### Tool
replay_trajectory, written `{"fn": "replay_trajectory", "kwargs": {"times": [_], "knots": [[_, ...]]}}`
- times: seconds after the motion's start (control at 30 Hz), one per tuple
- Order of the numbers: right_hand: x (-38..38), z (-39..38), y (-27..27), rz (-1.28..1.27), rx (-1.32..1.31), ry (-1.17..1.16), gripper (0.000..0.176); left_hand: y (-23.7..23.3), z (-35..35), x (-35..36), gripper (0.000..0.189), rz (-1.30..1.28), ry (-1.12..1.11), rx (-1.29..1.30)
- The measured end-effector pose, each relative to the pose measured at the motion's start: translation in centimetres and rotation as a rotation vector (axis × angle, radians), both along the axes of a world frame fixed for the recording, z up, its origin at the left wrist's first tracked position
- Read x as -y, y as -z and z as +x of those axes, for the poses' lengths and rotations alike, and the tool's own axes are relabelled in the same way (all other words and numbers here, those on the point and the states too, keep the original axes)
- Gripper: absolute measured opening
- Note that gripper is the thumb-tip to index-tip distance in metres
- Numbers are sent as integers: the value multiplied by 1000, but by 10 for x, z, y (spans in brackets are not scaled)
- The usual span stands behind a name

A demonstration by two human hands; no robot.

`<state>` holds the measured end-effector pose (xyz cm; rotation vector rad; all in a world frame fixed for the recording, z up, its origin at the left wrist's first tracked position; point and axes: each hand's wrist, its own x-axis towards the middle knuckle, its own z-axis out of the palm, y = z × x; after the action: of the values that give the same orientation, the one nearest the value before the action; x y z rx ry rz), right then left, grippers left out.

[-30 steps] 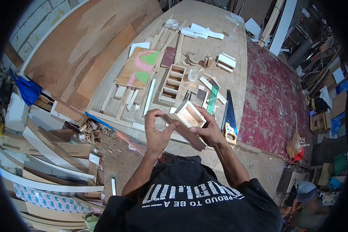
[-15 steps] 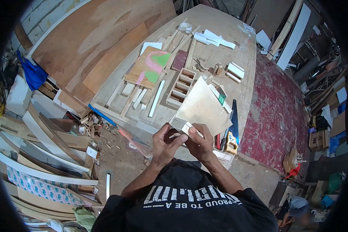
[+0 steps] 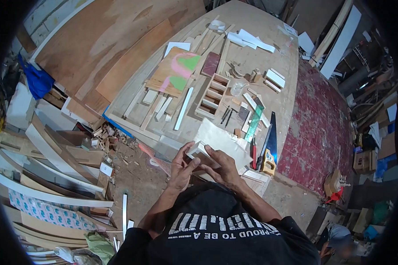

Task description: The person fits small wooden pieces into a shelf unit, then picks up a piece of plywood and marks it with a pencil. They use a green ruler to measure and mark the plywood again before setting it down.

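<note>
A small pale box-like wooden piece (image 3: 199, 149) is held up between both hands near the front edge of the workbench. My left hand (image 3: 181, 170) grips its left side with thumb and fingers. On the right side, my right hand (image 3: 223, 164) closes on the same piece. Behind the hands, a thin cream-coloured sheet (image 3: 225, 143) lies at the bench's front edge. Beyond it are a wooden compartment box (image 3: 212, 96), a green transparent ruler (image 3: 254, 123) and some dark pens (image 3: 227, 115). A handsaw with a yellow handle (image 3: 268, 162) rests to the right.
The workbench (image 3: 269, 57) bears wood strips, a painted board (image 3: 174, 72) and paper rolls (image 3: 250, 39). Curved wooden parts (image 3: 53, 196) are stacked at left. A red tiled surface (image 3: 316, 128) lies at right. Another person (image 3: 340, 238) is at the lower right.
The cream sheet has dropped lower and away from the hands, uncovering the ruler, pens and small blocks. Both hands have turned the small piece slightly. The view has shifted a little.
</note>
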<state>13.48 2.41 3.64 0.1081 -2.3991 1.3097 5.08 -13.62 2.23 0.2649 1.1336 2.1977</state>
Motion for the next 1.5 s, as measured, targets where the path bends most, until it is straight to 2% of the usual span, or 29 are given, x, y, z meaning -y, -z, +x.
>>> {"fn": "replay_trajectory", "kwargs": {"times": [0.07, 0.13, 0.17, 0.27, 0.3, 0.33, 0.47, 0.53, 0.57, 0.6, 0.67, 0.73, 0.8, 0.9, 0.97, 1.0, 1.1, 1.13, 1.2, 1.23, 1.27, 1.33, 1.4, 1.43, 1.47, 1.5], "knots": [[7, -2, 8, -21, 59, 4, 68, 14, 0, 1, 54, -14, -34, 22], [14, -3, 16, -175, 146, 90, 52, 26, 3, 1, 46, -13, -40, 89], [15, -5, 22, -176, 150, 84, 52, 33, 3, 1, 45, -23, -56, 72], [15, -12, 32, -579, 244, 336, 37, 38, 3, 6, 45, 23, -44, 220], [12, -17, 27, -695, 272, 367, 36, 65, 1, 13, 43, -20, -9, 247], [8, -22, 22, -812, 299, 400, 35, 67, -3, 17, 43, -23, -11, 251], [-35, -38, 36, -933, 208, 659, 39, 79, -23, 28, 46, -200, -177, 123], [-74, -43, 65, -968, 155, 734, 40, 70, -38, 46, 48, -319, -307, 39], [-89, -46, 81, -1007, 96, 784, 38, 86, -47, 60, 43, -386, -328, -32], [-104, -47, 98, -931, 133, 831, 39, 108, -56, 76, 43, -389, -332, -31], [-121, -43, 140, -872, 352, 741, 39, 140, -69, 107, 33, -418, -451, -85], [-119, -45, 176, -899, 470, 642, 48, 138, -80, 125, 30, -438, -470, -41], [-112, -50, 206, -980, 514, 567, 48, 133, -78, 133, 27, -473, -486, 12], [-102, -60, 232, -824, 553, 561, 44, 104, -84, 123, 23, -463, -552, 157], [-102, -63, 241, -660, 551, 592, 44, 100, -85, 118, 22, -449, -568, 186], [-102, -63, 242, -664, 543, 597, 44, 100, -85, 117, 20, -439, -588, 227], [-108, -57, 231, 234, 387, 617, 41, 119, -98, 115, 23, -534, -579, 283], [-108, -56, 214, 237, 379, 627, 41, 125, -104, 111, 23, -526, -572, 276], [-96, -57, 180, -364, 539, 546, 41, 135, -115, 101, 20, -427, -577, 177], [-90, -59, 172, -406, 484, 412, 42, 132, -120, 94, 20, -420, -566, 176], [-85, -55, 163, -529, 600, 295, 45, 130, -126, 88, 27, -424, -513, 203], [-68, -57, 121, -521, 626, 95, 49, 137, -141, 73, 33, -424, -450, 231], [-61, -61, 114, -528, 596, 90, 49, 167, -162, 64, 58, -457, -462, 269], [-59, -59, 113, -538, 571, 76, 50, 166, -169, 61, 79, -413, -415, 282], [-61, -59, 112, -704, 582, 96, 47, 166, -173, 59, 79, -424, -402, 292], [-61, -60, 106, -740, 564, 146, 43, 164, -180, 54, 81, -373, -348, 303]]}}
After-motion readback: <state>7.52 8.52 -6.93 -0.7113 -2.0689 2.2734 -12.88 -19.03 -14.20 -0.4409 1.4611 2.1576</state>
